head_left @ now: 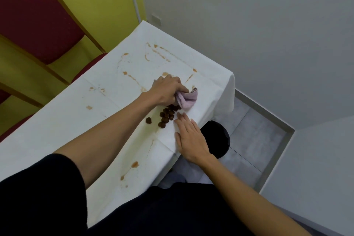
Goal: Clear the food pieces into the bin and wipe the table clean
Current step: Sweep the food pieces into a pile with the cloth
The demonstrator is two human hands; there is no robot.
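Note:
Several dark brown food pieces (166, 115) lie bunched near the right edge of the white-clothed table (80, 120). My left hand (166, 90) grips a crumpled pink cloth (188, 98) that sits just beyond the pile and touches its far side. With fingers straight, my right hand (191, 138) rests flat on the table's edge, fingertips right beside the pieces. Below that edge a black bin (220, 136) stands on the floor, partly hidden by my right hand. Brown sauce stains (134, 78) streak the cloth.
A red padded chair (38, 21) with a gold frame stands at the table's left side against a yellow wall. Grey walls close off the right. Grey floor tiles (254, 140) show beyond the bin.

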